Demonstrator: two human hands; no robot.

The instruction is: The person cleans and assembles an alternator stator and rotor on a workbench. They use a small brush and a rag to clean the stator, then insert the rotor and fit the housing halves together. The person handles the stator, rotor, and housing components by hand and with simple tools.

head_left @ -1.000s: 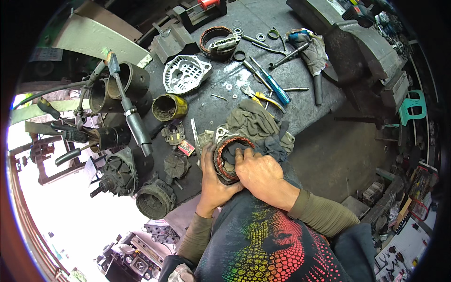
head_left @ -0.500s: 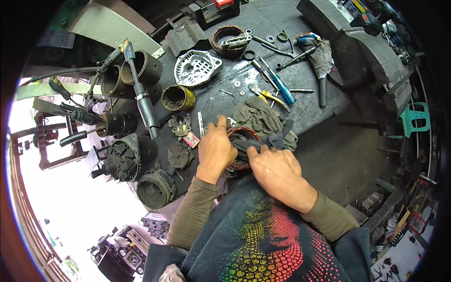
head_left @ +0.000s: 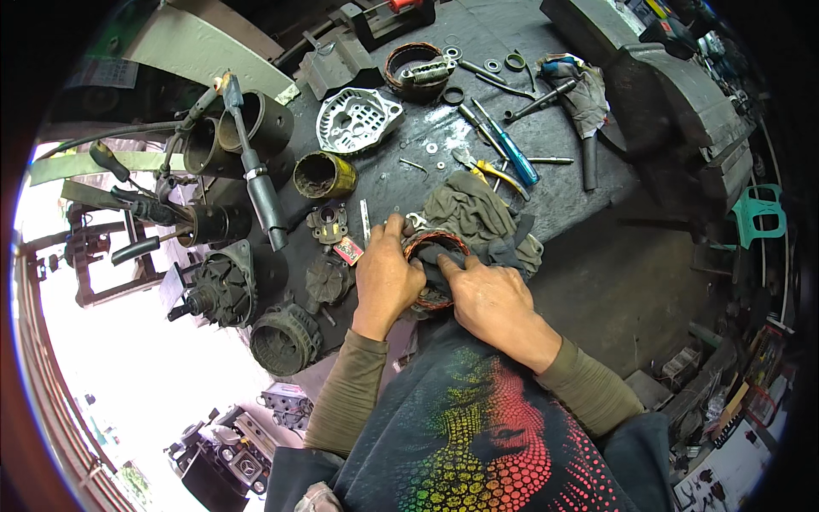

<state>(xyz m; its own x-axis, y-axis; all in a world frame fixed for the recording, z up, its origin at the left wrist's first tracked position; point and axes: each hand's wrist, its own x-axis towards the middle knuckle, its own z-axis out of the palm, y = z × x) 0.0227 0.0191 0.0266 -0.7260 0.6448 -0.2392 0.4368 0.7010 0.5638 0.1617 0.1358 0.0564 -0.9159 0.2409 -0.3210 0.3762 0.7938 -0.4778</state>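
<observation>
Near the bench's front edge, my left hand (head_left: 382, 282) is closed on the left side of a round stator (head_left: 437, 235) with copper-coloured windings around its rim. My right hand (head_left: 496, 305) comes in from the right, its fingers gripping a dark grey rag (head_left: 432, 258) and pressing it inside the ring. The index finger points into the opening; the other fingertips are partly hidden. Just beyond the ring lies a crumpled olive cloth (head_left: 467, 205), which the dark rag seems to adjoin. The lower part of the stator is tucked behind my hands.
Behind are a silver slotted housing (head_left: 354, 122), a yellow can (head_left: 325, 177), a second stator (head_left: 408, 61), yellow-handled pliers (head_left: 478, 167) and a blue screwdriver (head_left: 518, 160). Dirty alternator parts (head_left: 286, 339) and a hammer-like tool (head_left: 260, 188) stand left. A green chair (head_left: 758, 213) is far right.
My right hand has shifted left, pushing its fingers and the dark rag further into the ring. The stator and my left hand have moved slightly left.
</observation>
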